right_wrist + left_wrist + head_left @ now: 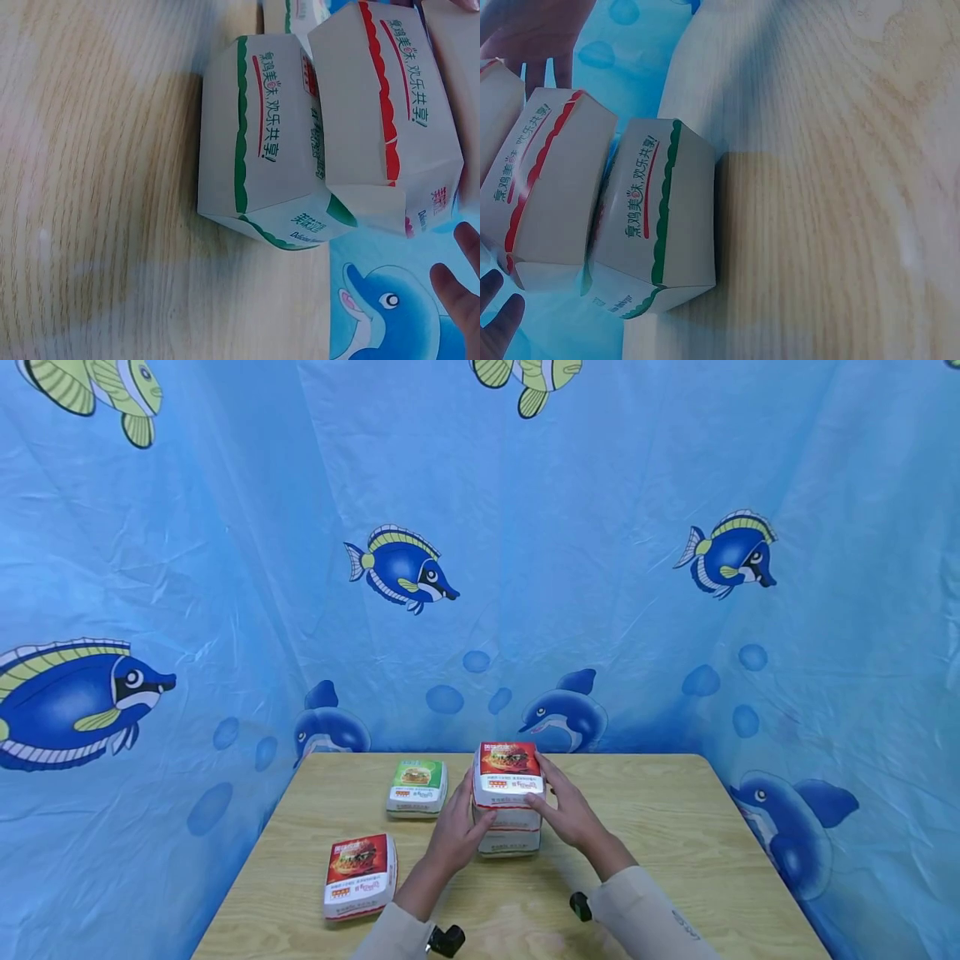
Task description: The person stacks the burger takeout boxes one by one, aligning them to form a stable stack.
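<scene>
Three cardboard burger boxes are stacked in the middle of the table. The top burger box [510, 777] has a red lid with a burger picture. My left hand [453, 831] grips it from the left side, thumb toward the front. On the opposite side my right hand [573, 814] holds it, with fingers at the back corner and thumb near the front. Under it lies a red-trimmed burger box [555, 187], tilted against the lowest one in the wrist views. The lowest, a green-trimmed burger box [259, 135], rests on the wood.
A green-lidded burger box [417, 789] stands to the left of the stack. Nearer, by my left forearm, lies another red-lidded burger box [361, 877]. The wooden table [675, 860] is backed by a blue sea-print curtain [585, 635] on its far side and both flanks.
</scene>
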`<state>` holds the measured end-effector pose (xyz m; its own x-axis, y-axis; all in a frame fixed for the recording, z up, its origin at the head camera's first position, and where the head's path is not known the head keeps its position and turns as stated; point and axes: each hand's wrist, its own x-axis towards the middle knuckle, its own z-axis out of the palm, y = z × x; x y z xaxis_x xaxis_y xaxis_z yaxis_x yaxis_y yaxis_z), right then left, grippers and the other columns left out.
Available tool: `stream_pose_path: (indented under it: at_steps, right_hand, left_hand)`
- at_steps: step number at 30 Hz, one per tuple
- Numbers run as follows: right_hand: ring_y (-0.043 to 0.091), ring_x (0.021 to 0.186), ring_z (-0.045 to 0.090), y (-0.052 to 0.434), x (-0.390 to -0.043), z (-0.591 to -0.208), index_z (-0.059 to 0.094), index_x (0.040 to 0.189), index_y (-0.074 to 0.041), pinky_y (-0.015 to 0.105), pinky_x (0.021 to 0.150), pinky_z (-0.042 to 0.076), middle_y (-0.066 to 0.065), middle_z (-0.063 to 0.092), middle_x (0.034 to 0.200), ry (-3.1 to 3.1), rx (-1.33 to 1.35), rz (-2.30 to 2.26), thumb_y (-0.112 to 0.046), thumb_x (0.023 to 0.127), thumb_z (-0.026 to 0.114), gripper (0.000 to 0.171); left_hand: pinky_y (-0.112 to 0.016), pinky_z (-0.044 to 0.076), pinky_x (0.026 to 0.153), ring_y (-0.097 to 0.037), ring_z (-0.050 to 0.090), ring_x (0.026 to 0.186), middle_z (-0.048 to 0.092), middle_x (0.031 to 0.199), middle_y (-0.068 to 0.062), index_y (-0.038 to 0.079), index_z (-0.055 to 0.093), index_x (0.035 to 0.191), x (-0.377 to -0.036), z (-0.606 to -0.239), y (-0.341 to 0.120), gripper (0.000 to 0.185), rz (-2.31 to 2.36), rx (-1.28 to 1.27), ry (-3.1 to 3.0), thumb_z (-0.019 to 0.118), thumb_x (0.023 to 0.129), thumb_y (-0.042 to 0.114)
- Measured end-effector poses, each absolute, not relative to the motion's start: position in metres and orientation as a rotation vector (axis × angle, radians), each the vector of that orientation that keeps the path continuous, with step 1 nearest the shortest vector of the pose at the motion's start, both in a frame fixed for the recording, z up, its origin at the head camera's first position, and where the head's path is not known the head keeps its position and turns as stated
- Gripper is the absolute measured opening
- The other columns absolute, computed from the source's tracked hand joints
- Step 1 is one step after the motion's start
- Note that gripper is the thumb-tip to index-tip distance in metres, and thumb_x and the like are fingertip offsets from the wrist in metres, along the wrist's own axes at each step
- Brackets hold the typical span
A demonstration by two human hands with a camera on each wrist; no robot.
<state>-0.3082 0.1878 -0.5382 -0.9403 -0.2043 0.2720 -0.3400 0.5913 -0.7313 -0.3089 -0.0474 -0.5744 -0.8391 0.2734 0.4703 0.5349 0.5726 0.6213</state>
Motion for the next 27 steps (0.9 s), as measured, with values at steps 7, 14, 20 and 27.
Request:
stream_pose_path:
  at_steps: [7,14,20,27]
  right_hand:
    - [0.032,0.128,0.045,0.1882,-0.3099,-0.5410,0.017,0.156,-0.034,0.054,0.099,0.041,0.001,0.026,0.158,-2.635,0.465,1.301,-0.053,0.095,0.053,0.073]
    - [0.031,0.126,0.047,0.1876,-0.3110,-0.5399,0.016,0.156,-0.035,0.053,0.098,0.042,0.002,0.025,0.158,-2.646,0.457,1.314,-0.053,0.095,0.053,0.074]
    - [0.035,0.125,0.047,0.1867,-0.3132,-0.5357,0.017,0.157,-0.033,0.055,0.098,0.042,0.004,0.024,0.159,-2.639,0.475,1.319,-0.053,0.096,0.053,0.074]
    - [0.033,0.125,0.048,0.1869,-0.3136,-0.5371,0.017,0.157,-0.033,0.053,0.098,0.043,0.004,0.022,0.159,-2.663,0.470,1.307,-0.053,0.096,0.053,0.074]
  left_hand:
    - [-0.052,0.035,0.106,-0.029,0.032,0.139,0.031,0.155,-0.009,0.010,0.014,0.157,-0.3081,-0.5769,-0.0491,0.081,-1.162,-0.662,-2.487,0.049,0.098,0.053]
    - [-0.053,0.034,0.106,-0.029,0.030,0.140,0.029,0.156,-0.009,0.017,0.009,0.158,-0.3089,-0.5754,-0.0506,0.081,-1.163,-0.655,-2.515,0.047,0.098,0.055]
    - [-0.054,0.034,0.106,-0.030,0.029,0.140,0.027,0.157,-0.009,0.023,0.005,0.158,-0.3102,-0.5733,-0.0507,0.078,-1.168,-0.653,-2.516,0.046,0.099,0.053]
    - [-0.053,0.036,0.105,-0.030,0.031,0.139,0.030,0.156,-0.010,0.017,0.010,0.158,-0.3084,-0.5761,-0.0512,0.079,-1.179,-0.649,-2.502,0.047,0.098,0.054]
